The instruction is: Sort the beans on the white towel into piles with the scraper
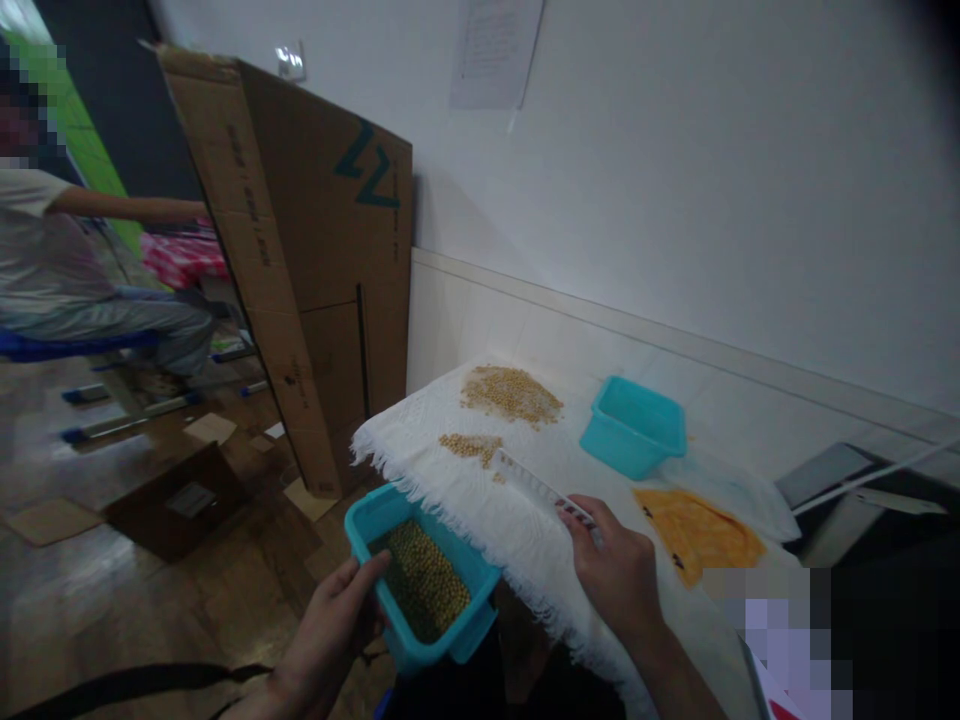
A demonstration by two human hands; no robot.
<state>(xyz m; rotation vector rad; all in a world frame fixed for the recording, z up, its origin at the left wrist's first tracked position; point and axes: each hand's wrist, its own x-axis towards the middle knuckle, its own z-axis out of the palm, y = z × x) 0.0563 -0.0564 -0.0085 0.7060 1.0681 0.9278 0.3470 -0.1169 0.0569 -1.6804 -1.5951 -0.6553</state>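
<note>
Gripping teal tub (pixel 476 625) with left hand (pixel 330 630), thumb hooking over the near rim, other fingers wrapping shut under the side. Holding that tub just below the fringed front edge of the bench (pixel 525 545), right up against it. Tub carrying a layer of beans (pixel 424 580), roughly part full.

Pinching clear ruler (pixel 536 488) with right hand (pixel 615 570), fingers (pixel 581 515) closing tight on its near end. Ruler lying flat on the white towel (pixel 442 480) covering the bench, far end sitting just beside small bean pile (pixel 471 445). Hand resting on the towel near the front edge.

Sitting further back on the towel: big bean pile (pixel 511 393), behind the small one and apart from it. Standing right of both piles, near the wall: second teal tub (pixel 634 428), inside looking bare. Lying right of the right hand: orange cloth (pixel 697 535), not touching it.

Leaning against the wall left of the bench: cardboard sheet (pixel 315 250). Sitting far left, well apart: another person (pixel 67 270), one arm stretching out sideways.
</note>
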